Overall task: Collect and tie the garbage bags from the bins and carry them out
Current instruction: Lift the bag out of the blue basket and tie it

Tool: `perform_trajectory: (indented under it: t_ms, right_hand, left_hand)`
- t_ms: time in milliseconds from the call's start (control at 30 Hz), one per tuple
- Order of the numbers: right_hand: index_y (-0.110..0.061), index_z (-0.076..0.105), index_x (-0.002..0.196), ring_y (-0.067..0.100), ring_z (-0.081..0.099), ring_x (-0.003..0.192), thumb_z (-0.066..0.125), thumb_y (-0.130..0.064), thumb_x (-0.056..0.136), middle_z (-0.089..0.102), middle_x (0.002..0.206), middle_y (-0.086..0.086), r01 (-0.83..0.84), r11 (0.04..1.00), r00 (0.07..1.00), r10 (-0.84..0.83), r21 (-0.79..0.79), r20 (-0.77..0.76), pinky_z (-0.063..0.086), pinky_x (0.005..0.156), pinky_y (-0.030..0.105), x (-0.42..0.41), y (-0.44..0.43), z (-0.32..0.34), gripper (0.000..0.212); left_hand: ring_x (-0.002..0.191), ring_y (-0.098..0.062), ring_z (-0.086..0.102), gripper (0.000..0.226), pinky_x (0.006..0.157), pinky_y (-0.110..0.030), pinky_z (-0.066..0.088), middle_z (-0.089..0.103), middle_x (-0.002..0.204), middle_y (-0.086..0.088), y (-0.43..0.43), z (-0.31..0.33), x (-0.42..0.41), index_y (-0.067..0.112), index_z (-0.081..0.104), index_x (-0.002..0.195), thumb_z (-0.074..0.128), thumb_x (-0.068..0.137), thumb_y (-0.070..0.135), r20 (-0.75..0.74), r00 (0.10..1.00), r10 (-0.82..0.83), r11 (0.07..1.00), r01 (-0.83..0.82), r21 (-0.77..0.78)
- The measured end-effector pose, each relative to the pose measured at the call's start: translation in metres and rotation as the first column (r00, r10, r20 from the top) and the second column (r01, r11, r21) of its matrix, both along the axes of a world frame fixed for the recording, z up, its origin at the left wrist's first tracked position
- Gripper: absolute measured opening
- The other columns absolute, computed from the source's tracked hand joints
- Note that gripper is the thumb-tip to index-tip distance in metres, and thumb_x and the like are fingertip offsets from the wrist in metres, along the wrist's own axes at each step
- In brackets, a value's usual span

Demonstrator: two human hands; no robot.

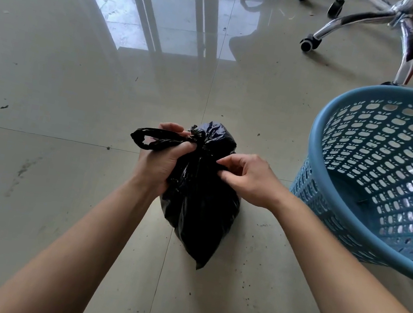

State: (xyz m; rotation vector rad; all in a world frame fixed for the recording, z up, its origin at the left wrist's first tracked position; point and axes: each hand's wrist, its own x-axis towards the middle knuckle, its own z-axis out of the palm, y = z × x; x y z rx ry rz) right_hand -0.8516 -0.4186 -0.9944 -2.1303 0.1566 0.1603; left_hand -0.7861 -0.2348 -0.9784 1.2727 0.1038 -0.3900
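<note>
- My left hand (162,161): bare, with the thumb and knuckle side in view.
- My right hand (249,181): bare, showing the back of the hand and the finger joints.
- My left forearm (94,233): bare from the wrist to the bottom edge of view.
- My right forearm (341,260): bare from the wrist to the right edge.

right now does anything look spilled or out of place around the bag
Small dark crumbs and smudges dot the floor around the black garbage bag, as if bits spilled. The blue bin beside it seems to lean rather than stand upright, though the wide lens may exaggerate that.
</note>
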Motion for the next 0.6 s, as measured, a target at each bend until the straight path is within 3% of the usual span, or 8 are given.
perform_trajectory:
  t_ms: [67,200,333,467,533,567,600]
  right_hand:
    - [-0.028,0.071,0.113,0.002,0.067,0.087,0.067,-0.022,0.087,0.07,0.09,-0.016,0.018,1.0,0.999,-0.017,0.021,-0.031,0.054,0.092,0.028,-0.001,-0.004,0.002,0.027]
    - [-0.034,0.065,0.118,0.007,0.06,0.083,0.062,-0.033,0.092,0.06,0.093,-0.008,0.17,0.975,0.977,-0.185,0.14,0.104,0.052,0.082,0.026,0.006,-0.006,0.009,0.026]
    - [-0.042,0.054,0.133,0.004,0.054,0.089,0.057,-0.043,0.095,0.05,0.101,-0.004,0.015,0.997,0.986,-0.026,0.071,0.163,0.047,0.092,0.024,0.017,-0.002,0.019,0.038]
    - [-0.032,0.068,0.112,0.004,0.052,0.09,0.058,-0.04,0.096,0.048,0.101,-0.003,-0.027,1.0,0.971,0.028,-0.008,0.238,0.041,0.086,0.017,0.019,0.004,0.026,0.021]
    - [-0.024,0.069,0.106,0.012,0.052,0.091,0.057,-0.037,0.097,0.049,0.1,-0.003,0.031,0.977,0.933,0.047,-0.211,0.357,0.041,0.085,0.026,0.019,0.003,0.026,0.02]
    - [-0.02,0.068,0.105,0.017,0.052,0.092,0.056,-0.035,0.097,0.051,0.099,-0.001,0.078,0.902,0.899,0.121,-0.425,0.421,0.04,0.082,0.032,0.017,0.0,0.023,0.02]
    - [-0.017,0.066,0.102,0.022,0.052,0.09,0.057,-0.032,0.097,0.053,0.098,0.003,0.142,0.763,0.861,0.219,-0.63,0.459,0.038,0.078,0.037,0.014,-0.006,0.018,0.019]
  left_hand:
    - [0.09,-0.025,0.068,0.037,0.084,-0.037,0.057,0.067,0.096,-0.006,0.002,-0.001,0.0,0.021,0.054,0.093,0.071,0.079,-0.009,-0.019,1.0,-0.009,1.0,0.009,-0.017]
    - [0.086,-0.019,0.07,0.037,0.078,-0.028,0.057,0.067,0.095,-0.008,0.006,0.001,0.0,0.02,0.049,0.087,0.064,0.084,-0.014,-0.006,0.997,-0.074,0.996,0.074,-0.056]
    - [0.088,-0.023,0.069,0.036,0.079,-0.03,0.057,0.068,0.095,-0.013,0.007,0.005,0.002,0.017,0.05,0.083,0.068,0.081,-0.014,0.081,0.989,-0.125,0.992,0.124,0.026]
    - [0.083,-0.022,0.07,0.035,0.078,-0.031,0.057,0.071,0.088,-0.011,0.008,0.008,0.002,0.016,0.054,0.081,0.072,0.077,-0.014,0.123,0.984,-0.129,0.988,0.117,0.099]
    - [0.078,-0.018,0.069,0.033,0.074,-0.027,0.056,0.07,0.082,-0.006,0.009,0.01,0.002,0.017,0.056,0.08,0.074,0.077,-0.011,0.102,0.988,-0.116,0.989,0.105,0.104]
    - [0.077,-0.017,0.068,0.03,0.073,-0.025,0.056,0.068,0.079,-0.005,0.011,0.01,0.003,0.016,0.057,0.079,0.075,0.076,-0.008,0.084,0.99,-0.114,0.989,0.106,0.098]
    - [0.076,-0.017,0.067,0.027,0.073,-0.024,0.054,0.067,0.078,-0.005,0.015,0.008,0.004,0.017,0.059,0.076,0.076,0.075,-0.004,0.057,0.992,-0.109,0.991,0.104,0.087]
